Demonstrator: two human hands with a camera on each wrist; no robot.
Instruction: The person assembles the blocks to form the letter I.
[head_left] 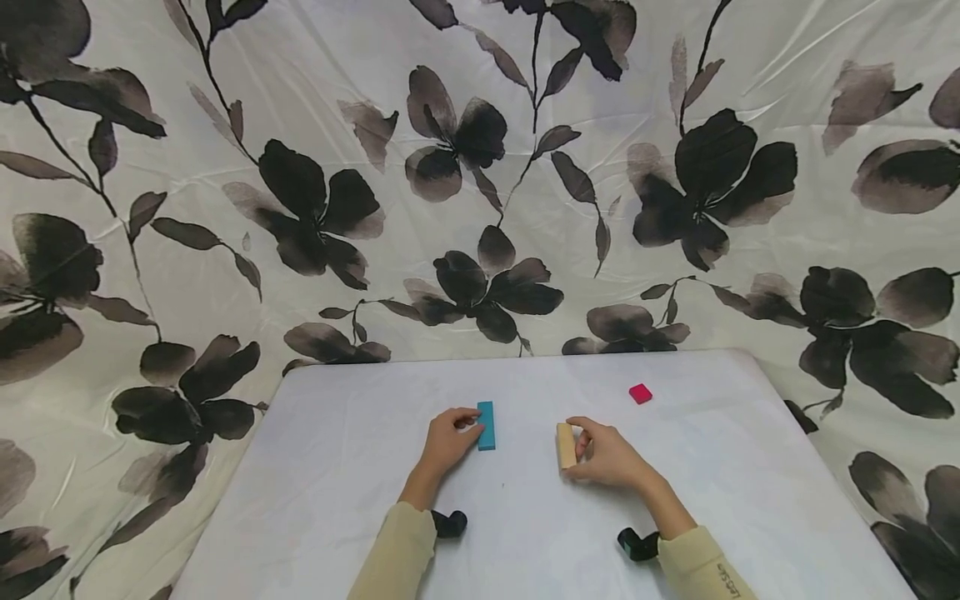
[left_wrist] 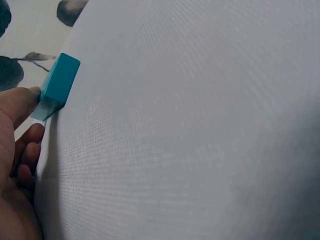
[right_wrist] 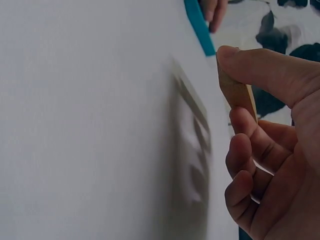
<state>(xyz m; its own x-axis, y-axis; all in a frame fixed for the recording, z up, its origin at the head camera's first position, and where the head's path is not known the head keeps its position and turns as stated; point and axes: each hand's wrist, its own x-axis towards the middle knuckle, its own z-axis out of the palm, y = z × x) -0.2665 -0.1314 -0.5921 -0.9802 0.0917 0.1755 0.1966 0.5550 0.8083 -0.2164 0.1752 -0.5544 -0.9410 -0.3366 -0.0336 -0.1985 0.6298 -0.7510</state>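
Observation:
My left hand is at the left long side of a blue rectangular block, with thumb and forefinger curled at its edge. In the left wrist view, the thumb presses against one end of the blue block, and the forefinger is mostly hidden. To its right, my right hand pinches a pale yellow wooden block between thumb and fingers. From the right wrist view, this block is held off the table, its shadow falling apart from it. The remaining right fingers are curled beneath.
A small red block lies behind the right hand, close to the far edge of the white table. Behind the table hangs a white cloth with dark flowers. Black wrist devices are worn on both arms.

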